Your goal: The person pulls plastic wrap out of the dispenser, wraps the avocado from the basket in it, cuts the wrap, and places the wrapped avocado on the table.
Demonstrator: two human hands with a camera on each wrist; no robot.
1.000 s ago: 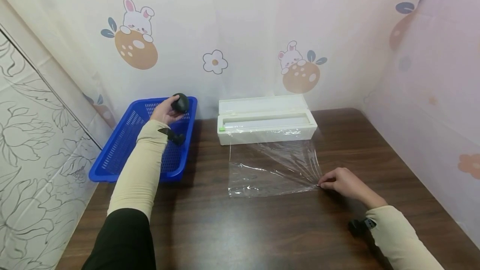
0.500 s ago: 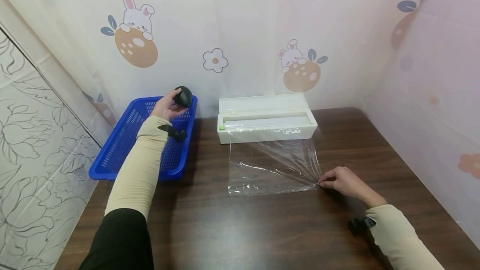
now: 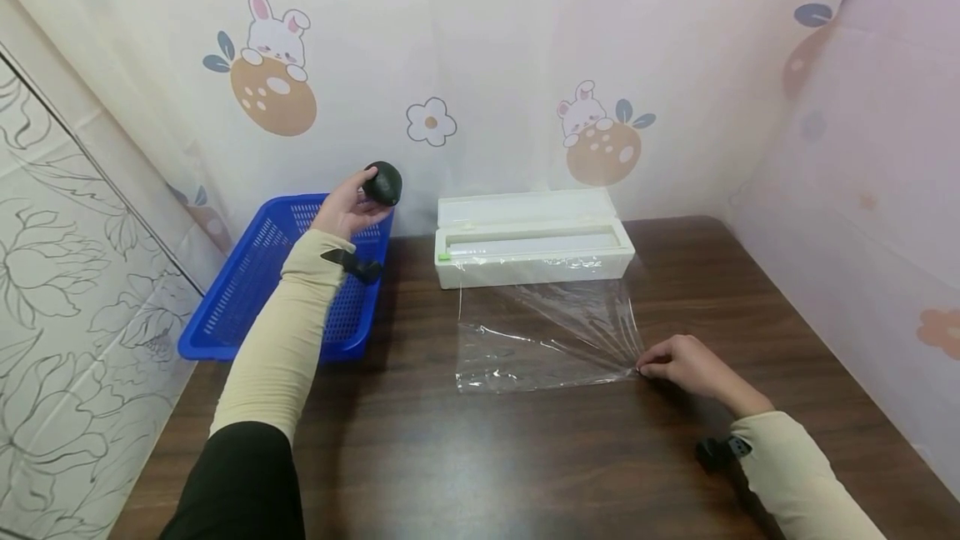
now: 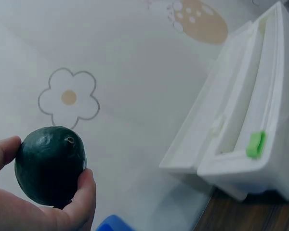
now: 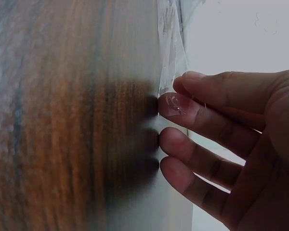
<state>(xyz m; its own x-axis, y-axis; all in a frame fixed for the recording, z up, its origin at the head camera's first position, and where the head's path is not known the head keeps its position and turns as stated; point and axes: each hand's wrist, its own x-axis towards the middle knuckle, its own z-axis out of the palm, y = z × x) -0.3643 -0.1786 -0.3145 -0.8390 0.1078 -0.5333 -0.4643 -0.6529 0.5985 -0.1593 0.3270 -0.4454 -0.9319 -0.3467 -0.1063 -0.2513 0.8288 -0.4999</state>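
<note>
My left hand (image 3: 347,207) grips a dark green avocado (image 3: 383,183) above the back right corner of the blue basket (image 3: 228,304). In the left wrist view the avocado (image 4: 50,166) sits between thumb and fingers, its small stem scar facing up. A clear sheet of cling film (image 3: 536,348) stretches over the table from the white wrap dispenser (image 3: 536,271), whose lid stands raised. With thumb and forefinger, my right hand (image 3: 693,369) pinches the film's near right corner, gathering it into creases. Its other fingertips touch the tabletop in the right wrist view.
The dark wooden table (image 3: 480,465) runs back to a patterned curtain (image 3: 502,48). On the dispenser's left end is a green slider (image 4: 256,144). A second printed curtain (image 3: 885,190) borders the right side.
My left hand has lifted the avocado up and to the right, from over the basket to its back right corner. The right hand stays put on the film's corner.
</note>
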